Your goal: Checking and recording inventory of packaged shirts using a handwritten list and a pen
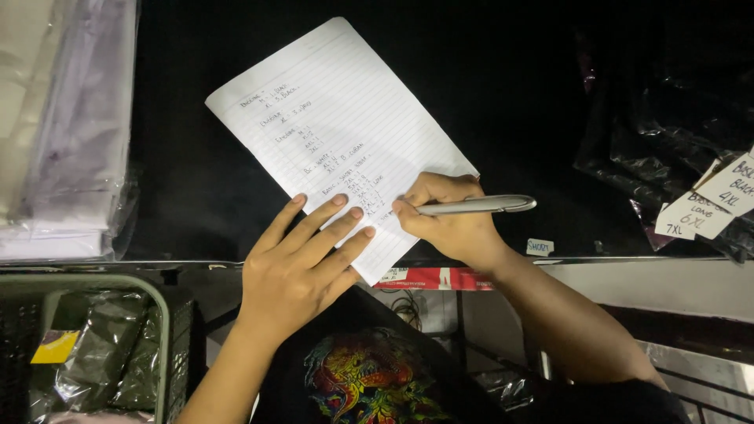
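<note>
Sheet [345, 118], lined, handwritten list filling most of it, on black tabletop [503, 94]. Left hand [302, 263] flat on its lower corner, fingers spread. Right hand [448, 220] beside, fingers closed round silver pen [475, 206]. Bagged garments [675, 126] right of sheet.

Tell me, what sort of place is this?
Probably a clothing stockroom or packing area: bagged garments stacked at left, dark bagged ones with paper size tags at right, and a handwritten list being filled in with a pen.
</note>
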